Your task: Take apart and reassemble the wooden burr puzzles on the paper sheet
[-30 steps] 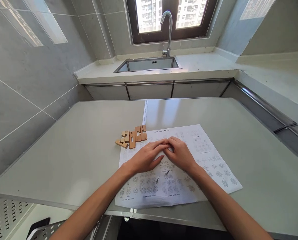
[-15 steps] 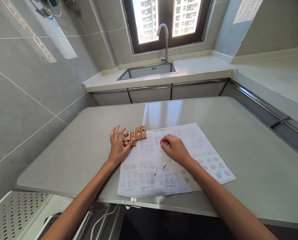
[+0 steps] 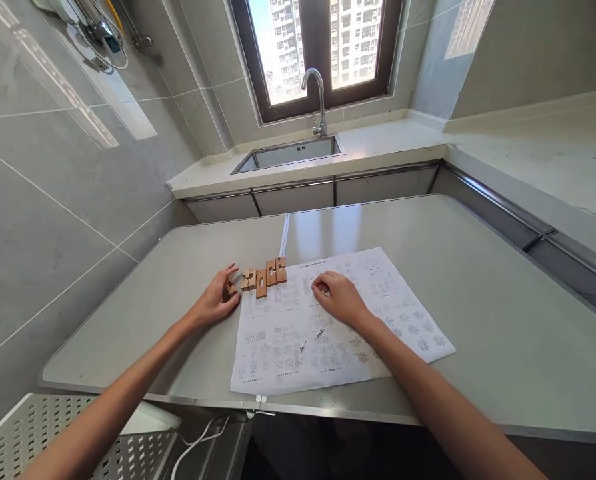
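Observation:
My left hand (image 3: 217, 295) rests at the left edge of the printed sheet, its thumb and fingers curled round a small wooden puzzle piece (image 3: 231, 288). Just to the right, several notched flat wooden puzzle pieces (image 3: 261, 283) lie side by side in an uneven row over the sheet's upper left corner. On the sheet lies my right hand (image 3: 339, 297), closed with thumb and fingertips together and a small gap inside the curl. I see nothing in it. Small line drawings and text cover the paper sheet (image 3: 278, 381).
Beneath everything is a pale folding table (image 3: 498, 320) with a seam down its middle. Behind it stand a counter with a sink (image 3: 288, 155) and a tap (image 3: 322, 100). A white perforated basket (image 3: 33, 427) and white cables (image 3: 193, 443) are below the table's front left.
My left hand has moved left, away from the row, with one wooden puzzle piece. My right hand keeps its place on the sheet. The camera view has shifted slightly.

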The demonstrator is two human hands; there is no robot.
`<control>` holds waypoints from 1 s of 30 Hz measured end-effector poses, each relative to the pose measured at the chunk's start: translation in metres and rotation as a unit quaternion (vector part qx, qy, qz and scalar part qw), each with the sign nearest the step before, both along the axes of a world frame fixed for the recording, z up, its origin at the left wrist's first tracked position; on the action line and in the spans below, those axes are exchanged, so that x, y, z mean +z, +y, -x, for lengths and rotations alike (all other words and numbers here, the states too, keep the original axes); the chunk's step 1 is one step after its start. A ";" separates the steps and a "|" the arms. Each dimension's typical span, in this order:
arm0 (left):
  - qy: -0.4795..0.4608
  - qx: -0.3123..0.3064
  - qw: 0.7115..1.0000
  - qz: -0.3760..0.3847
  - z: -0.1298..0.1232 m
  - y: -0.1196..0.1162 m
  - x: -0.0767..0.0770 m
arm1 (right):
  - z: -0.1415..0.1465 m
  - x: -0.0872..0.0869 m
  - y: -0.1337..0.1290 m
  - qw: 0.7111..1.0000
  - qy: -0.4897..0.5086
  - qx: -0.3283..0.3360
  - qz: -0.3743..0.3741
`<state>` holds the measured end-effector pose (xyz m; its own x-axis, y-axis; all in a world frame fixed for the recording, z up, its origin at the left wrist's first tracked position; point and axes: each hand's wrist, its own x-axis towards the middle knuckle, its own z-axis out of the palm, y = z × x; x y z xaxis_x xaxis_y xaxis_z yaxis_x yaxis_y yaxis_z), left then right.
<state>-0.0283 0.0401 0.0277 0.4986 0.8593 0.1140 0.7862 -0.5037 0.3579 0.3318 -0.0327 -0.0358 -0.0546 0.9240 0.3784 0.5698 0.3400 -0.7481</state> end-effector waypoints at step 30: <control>-0.028 -0.131 0.990 -0.045 -0.111 0.004 0.013 | 0.002 0.002 0.009 0.995 0.093 -0.018 0.019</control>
